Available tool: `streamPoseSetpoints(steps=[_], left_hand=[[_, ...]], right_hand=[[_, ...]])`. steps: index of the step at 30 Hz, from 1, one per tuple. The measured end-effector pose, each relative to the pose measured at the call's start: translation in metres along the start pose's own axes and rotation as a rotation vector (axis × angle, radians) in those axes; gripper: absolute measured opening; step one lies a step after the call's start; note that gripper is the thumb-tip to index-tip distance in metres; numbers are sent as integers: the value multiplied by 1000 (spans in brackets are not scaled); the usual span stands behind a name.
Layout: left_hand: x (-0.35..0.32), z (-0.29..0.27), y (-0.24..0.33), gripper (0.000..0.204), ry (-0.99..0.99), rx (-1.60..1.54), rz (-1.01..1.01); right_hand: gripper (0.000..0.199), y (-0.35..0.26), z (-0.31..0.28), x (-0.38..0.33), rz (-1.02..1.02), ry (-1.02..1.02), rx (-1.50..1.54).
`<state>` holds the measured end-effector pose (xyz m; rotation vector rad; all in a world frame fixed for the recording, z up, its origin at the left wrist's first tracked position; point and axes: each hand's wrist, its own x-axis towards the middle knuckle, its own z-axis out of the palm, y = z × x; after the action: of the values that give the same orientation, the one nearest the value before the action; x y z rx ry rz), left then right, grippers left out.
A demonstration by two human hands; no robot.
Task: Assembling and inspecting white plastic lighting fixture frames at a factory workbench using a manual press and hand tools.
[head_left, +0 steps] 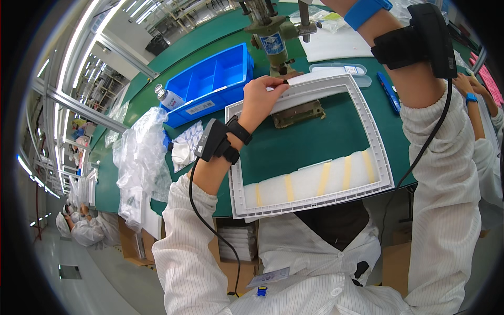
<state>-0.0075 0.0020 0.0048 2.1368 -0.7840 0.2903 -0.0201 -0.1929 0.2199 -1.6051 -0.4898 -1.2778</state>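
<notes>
My left hand (260, 100) is closed in a pinch at the far edge of a white rectangular plastic frame (237, 184). A small black piece (285, 82) shows at its fingertips; its kind is too small to tell. The frame lies with its near edge over the table's front edge, its far side under a green bench press (275, 50). Inside the opening are the press's worn metal base block (299, 114) and a white foam strip (310, 181) with yellow tape bands. My right forearm (420, 86) reaches up past the press, and its hand is out of the picture.
A blue divided bin (210, 79), a small bottle (170, 98), label sheets (190, 139) and crumpled clear plastic (139, 163) stand left. To the right are a clear plastic case (338, 69) and a blue cutter (388, 92). Another person's hand (464, 84) is at far right.
</notes>
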Motion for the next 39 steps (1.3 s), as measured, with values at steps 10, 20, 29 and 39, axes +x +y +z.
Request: streamPoseSetpoints(steps=[10,20,29,39], left_hand=[[-5,0,2,28,53,35,-95],[-2,-2,1,29,-9,-73,-150],[3,1,0,31,-6,-16,-78],[11,0,-8,31,-63,-121,-119]], right_hand=[[25,-5,1,-5,60,-18,-54],[23,3,5,-2,69,-39,51],[23,0,1,0,101,-69,5],[26,6,4,-2,16,-15,24]])
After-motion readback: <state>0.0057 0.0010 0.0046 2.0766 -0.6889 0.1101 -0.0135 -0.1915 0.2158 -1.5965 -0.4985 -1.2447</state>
